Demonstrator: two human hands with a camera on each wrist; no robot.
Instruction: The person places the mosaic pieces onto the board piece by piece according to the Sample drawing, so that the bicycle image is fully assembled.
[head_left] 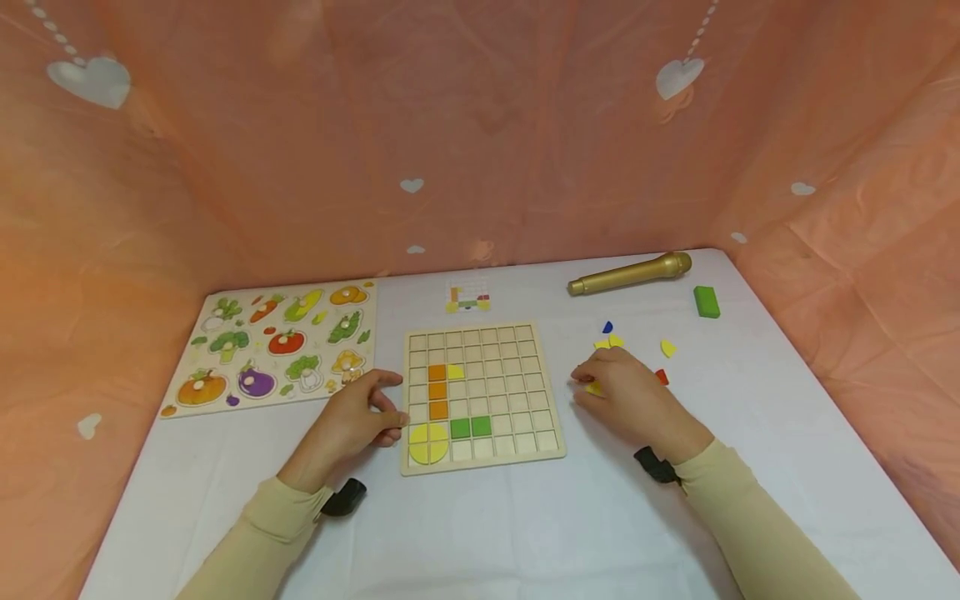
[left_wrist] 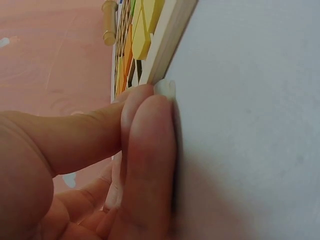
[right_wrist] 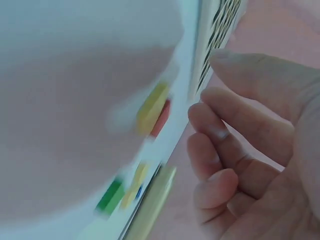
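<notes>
Bearing yellow, orange, green tiles [head_left: 438,391] | pale gridded board [head_left: 497,384] | left hand [head_left: 352,421] relaxed, alongside | right hand [head_left: 628,400] relaxed

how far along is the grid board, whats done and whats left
Partway, it seems. Done: the grid board holds three orange squares, two green squares, a four-piece yellow circle and one yellow quarter. In hand: the right hand is over a loose yellow piece, no grip visible; the left hand touches the board's left edge. Left, probably: a blue piece, a red piece and more yellow pieces, off the board.
</notes>
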